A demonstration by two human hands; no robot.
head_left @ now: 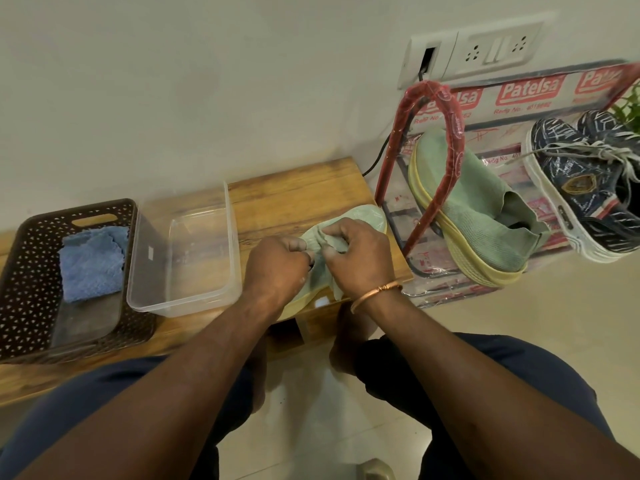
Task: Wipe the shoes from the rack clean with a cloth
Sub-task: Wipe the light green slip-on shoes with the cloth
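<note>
Head camera looks steeply down (close) onto bench [294, 195]; wall [207, 81] ahead.

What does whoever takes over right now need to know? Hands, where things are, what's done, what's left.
Left grip: holds the green shoe at its collar.
Right grip: pinches the collar's knit fabric.
Things: that shoe lies on the wooden bench. The blue cloth is in the brown basket, with a clear tub beside it. The second green shoe and navy sneakers sit on the rack.
Done: one shoe is off the rack.
Left: pick up the cloth and wipe this shoe, then the others. No wiping shows yet.
</note>
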